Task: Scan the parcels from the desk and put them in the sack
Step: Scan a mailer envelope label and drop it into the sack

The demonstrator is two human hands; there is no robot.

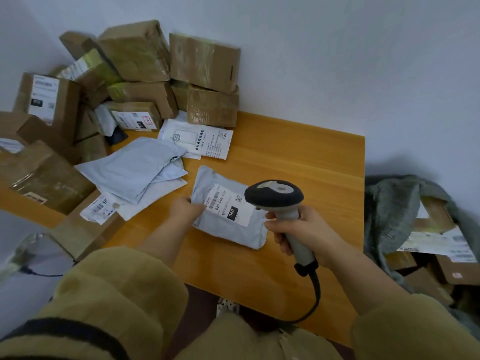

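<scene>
We hold a grey mailer bag (228,211) flat on the wooden desk (298,157) with our left hand (185,207), whose fingers pinch the bag's left edge beside its white label (228,205). The label faces up, with a barcode and the number 060 printed on it. Our right hand (302,233) is wrapped tight around the grip of a handheld scanner (275,197) — its dark head hangs just over the bag's right side, close to the label. A black cable (315,289) runs from the bottom of the grip down past the desk's near edge.

To the left of the bag lie more grey mailer bags (135,167) in a loose overlapping heap, and behind them a white printed pouch (200,141). Cardboard boxes (140,63) are stacked against the wall at the far left corner of the desk, several with shipping labels showing, and more boxes crowd the left edge.

Off the desk's right side stands the grey-green sack (389,216), its mouth open, with boxes and labelled parcels already inside — well apart from the bag we are holding.
</scene>
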